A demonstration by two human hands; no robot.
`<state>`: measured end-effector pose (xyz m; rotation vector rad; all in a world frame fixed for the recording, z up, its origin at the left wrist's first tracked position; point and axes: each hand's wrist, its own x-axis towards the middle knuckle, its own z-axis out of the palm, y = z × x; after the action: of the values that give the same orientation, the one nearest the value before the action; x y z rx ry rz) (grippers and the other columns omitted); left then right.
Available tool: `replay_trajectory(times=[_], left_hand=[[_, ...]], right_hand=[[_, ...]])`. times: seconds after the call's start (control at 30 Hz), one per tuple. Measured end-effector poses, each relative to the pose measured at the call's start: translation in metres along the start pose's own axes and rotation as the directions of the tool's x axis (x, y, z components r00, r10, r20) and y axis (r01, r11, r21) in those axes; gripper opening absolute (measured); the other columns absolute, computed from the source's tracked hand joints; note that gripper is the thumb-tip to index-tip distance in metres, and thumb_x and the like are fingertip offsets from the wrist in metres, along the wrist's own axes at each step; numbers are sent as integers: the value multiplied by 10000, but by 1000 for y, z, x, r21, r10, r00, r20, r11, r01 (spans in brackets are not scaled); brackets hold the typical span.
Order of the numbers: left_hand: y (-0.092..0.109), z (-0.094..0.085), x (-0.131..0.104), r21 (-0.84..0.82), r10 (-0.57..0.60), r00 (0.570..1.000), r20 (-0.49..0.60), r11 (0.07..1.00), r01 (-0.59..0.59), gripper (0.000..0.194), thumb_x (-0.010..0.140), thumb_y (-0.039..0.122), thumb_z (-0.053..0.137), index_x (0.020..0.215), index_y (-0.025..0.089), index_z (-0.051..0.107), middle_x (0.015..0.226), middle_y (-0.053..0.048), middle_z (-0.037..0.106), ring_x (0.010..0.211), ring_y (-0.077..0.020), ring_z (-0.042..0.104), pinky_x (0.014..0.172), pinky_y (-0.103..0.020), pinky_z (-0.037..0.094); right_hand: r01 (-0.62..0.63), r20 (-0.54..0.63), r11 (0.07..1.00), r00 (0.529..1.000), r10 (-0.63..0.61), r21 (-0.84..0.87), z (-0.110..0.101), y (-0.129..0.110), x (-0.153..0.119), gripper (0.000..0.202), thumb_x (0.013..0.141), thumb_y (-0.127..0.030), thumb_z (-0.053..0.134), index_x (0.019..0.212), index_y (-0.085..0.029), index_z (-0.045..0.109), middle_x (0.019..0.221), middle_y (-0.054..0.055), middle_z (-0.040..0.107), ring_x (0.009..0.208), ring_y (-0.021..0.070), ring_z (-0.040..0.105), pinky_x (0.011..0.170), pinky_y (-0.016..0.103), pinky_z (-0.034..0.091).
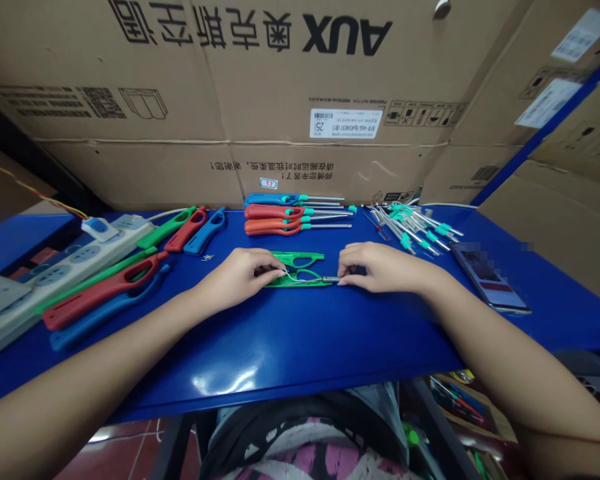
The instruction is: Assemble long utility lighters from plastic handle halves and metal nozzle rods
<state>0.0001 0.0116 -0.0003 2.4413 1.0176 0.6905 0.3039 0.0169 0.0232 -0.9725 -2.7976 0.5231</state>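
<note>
My left hand [245, 273] is closed, its thumb and fingertips pinching a thin white wire [294, 277] above a green lighter shell half [305, 283]. My right hand [377, 267] is closed on a metal lighter tube [331, 280], which points left over the same shell half. Just behind, a second green shell half [310, 257] lies on the blue table. Part of the front shell half is hidden under my left fingers. Farther back are stacked lighters in blue [270, 199], red [270, 212] and orange [270, 227], their metal tubes pointing right.
A pile of metal tubes with teal collars [410, 223] lies back right, beside a phone [493, 277]. On the left are red shell halves [105, 293], blue and green ones, and a white power strip [75, 260]. A cardboard wall [205, 120] rises behind the table [290, 347].
</note>
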Motion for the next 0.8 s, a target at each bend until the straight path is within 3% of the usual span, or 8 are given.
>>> replay_trajectory(times=[0.37, 0.5, 0.8], left_hand=[[0, -3, 0, 47, 37, 999, 25, 998, -38, 270, 952, 383, 586, 973, 187, 770, 964, -67, 769, 835, -189, 717, 741, -284, 561], [0, -4, 0, 43, 75, 996, 56, 996, -78, 237, 953, 346, 601, 970, 190, 779, 981, -67, 771, 879, -193, 727, 834, -310, 573], [-2, 1, -1, 83, 150, 987, 62, 984, -155, 207, 954, 277, 603, 963, 172, 781, 981, -76, 773, 896, -197, 737, 871, -317, 577]], right_hand=[[2, 22, 995, 1000, -4, 96, -5, -2, -4, 95, 905, -243, 648, 887, -171, 708, 894, 49, 692, 827, 164, 613, 742, 286, 457], [39, 56, 993, 997, -46, 114, -2, -3, -3, 105, 897, -267, 674, 871, -171, 708, 866, 34, 689, 783, 144, 608, 726, 273, 454], [-1, 62, 1000, 998, 2, -18, 2, -8, 2, 91, 897, -218, 660, 822, -170, 676, 859, 45, 672, 805, 167, 589, 708, 282, 420]])
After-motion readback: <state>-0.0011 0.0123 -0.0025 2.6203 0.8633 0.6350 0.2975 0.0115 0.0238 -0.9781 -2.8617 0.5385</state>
